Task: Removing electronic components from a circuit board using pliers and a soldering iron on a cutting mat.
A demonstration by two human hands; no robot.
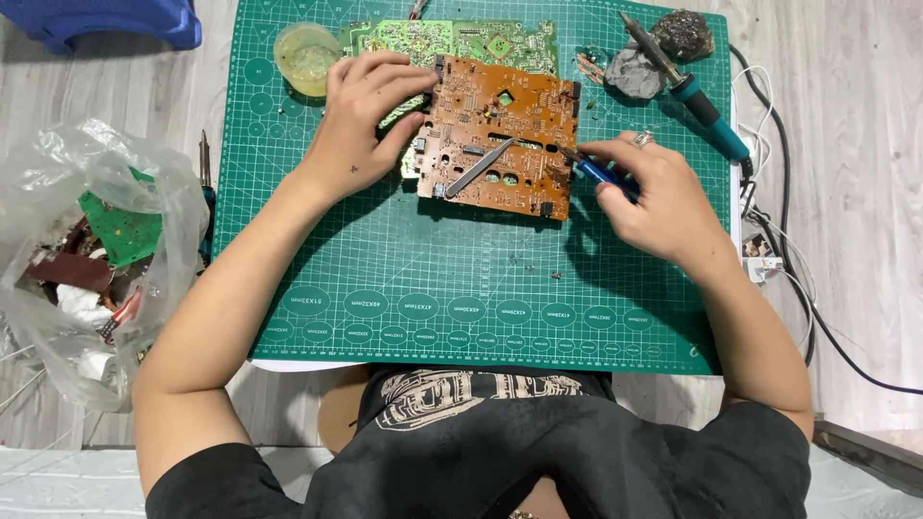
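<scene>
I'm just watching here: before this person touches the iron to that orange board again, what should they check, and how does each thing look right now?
1. Board held steady: ok. The left hand grips the left edge of the orange circuit board.
2. Iron in hand: ok. The right hand holds the blue-handled iron, tip at the board's right edge.
3. Tweezers out of the way: not ok. The metal tweezers lie loose on the board.
4. Spare iron parked safely: cannot tell. The teal-handled iron rests across grey lumps; whether it is hot is unclear.
5. Board on the mat: ok. It sits on the green cutting mat.
</scene>
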